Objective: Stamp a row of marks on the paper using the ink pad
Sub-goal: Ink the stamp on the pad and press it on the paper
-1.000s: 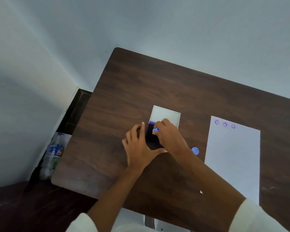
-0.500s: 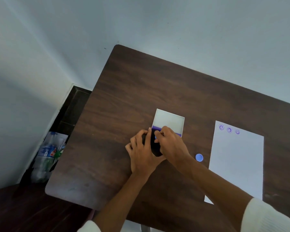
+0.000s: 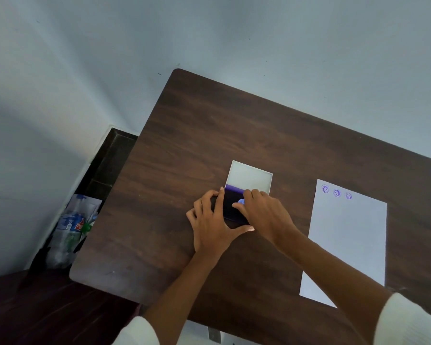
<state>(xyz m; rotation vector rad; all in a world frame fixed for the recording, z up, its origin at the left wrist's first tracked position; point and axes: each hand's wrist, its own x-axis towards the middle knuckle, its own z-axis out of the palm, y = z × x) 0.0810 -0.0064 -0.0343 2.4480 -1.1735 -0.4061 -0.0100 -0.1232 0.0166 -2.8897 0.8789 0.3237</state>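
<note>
ink pad [image 3: 230, 207]: dark, lies open on table [image 3: 209, 125], white lid [image 3: 250, 178] touching its far edge
left hand [image 3: 214, 225]: grips ink pad, fingers over left edge, thumb along near edge
right hand [image 3: 264, 215]: pinches blue stamp [image 3: 241, 202] down on ink pad
paper [image 3: 346, 240]: right of ink pad, apart, three purple marks [image 3: 336, 193] along far end

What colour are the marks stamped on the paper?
Purple marks on white paper; head view.

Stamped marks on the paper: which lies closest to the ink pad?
The leftmost mark, by the paper's far-left corner; the middle mark and rightmost mark sit farther right.
</note>
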